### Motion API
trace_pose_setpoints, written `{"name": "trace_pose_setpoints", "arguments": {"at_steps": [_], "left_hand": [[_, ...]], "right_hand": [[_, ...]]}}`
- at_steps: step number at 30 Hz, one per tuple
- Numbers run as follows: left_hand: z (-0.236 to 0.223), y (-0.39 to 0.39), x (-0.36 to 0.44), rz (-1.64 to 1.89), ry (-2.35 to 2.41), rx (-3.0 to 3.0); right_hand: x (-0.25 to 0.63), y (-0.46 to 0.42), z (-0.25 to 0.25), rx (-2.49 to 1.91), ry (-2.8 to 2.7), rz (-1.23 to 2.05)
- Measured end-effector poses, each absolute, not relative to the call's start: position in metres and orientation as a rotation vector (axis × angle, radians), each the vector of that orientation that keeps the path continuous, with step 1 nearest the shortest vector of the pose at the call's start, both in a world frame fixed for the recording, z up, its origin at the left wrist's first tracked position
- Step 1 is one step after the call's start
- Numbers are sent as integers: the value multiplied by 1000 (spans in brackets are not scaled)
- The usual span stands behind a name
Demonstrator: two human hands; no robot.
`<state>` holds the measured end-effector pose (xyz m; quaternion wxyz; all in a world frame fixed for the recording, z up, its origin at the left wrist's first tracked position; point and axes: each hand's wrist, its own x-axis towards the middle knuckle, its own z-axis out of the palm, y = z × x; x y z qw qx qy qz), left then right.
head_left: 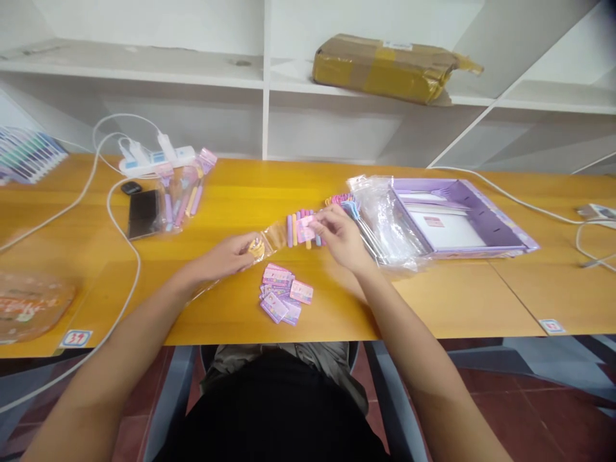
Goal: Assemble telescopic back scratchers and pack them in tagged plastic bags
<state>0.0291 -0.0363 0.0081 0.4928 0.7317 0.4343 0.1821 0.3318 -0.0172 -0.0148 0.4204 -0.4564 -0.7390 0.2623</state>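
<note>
The clear bag (275, 239) lies between the two hands, low over the bench (231, 321). Its near end is in the left hand (224, 258), whose fingers are closed on it around a yellow piece (256, 248). The right hand (342, 236) pinches a small pink card (305, 228) between thumb and fingers, just beyond the bag's far end, so the card is nearer to the right hand and the bag to the left. The bag's long axis slants from the left hand rightward and a little away from the person, its far end pointing toward the card (whether that end is open, I cannot tell, as the film is too glassy there). The card sits in front of a row of coloured sticks (289, 231), partly hiding them; the sticks' long axes run roughly away from the person, across the line of the bag. A loose pile of cards (275, 309) lies on the near side, below the gap between the hands. To the right, beyond the right hand, are metal rods (369, 239), crinkled clear wrapping (392, 224) and a purple tray (500, 221).
</note>
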Motion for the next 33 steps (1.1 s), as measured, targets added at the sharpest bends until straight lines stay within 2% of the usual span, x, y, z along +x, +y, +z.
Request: {"name": "trace_pose_setpoints", "arguments": {"at_steps": [3, 5, 8, 11, 16, 20, 23, 27, 30, 33], "left_hand": [[7, -31, 20, 517, 1145, 1746], [5, -30, 19, 592, 1126, 1758], [2, -33, 26, 663, 1000, 1790], [1, -37, 32, 538, 935, 1814], [0, -35, 30, 299, 916, 1910], [2, -31, 26, 242, 944, 1869], [4, -30, 25, 192, 960, 1888], [3, -30, 28, 185, 898, 1950], [2, -30, 30, 154, 925, 2005], [2, -31, 31, 219, 1035, 2050]], "right_hand": [[341, -19, -9, -1030, -2114, 1012], [336, -22, -12, -969, -2247, 1127], [320, -27, -19, -998, -2173, 1051], [308, -31, -20, -958, -2122, 1021], [321, -32, -6, -1153, -1807, 502], [344, -21, -4, -1134, -1540, 341], [348, -15, -10, -1111, -1320, 361], [335, -15, -13, -1064, -1660, 678], [358, -10, -1, -1066, -1533, 513], [427, 1, 20, -942, -1237, 257]]}}
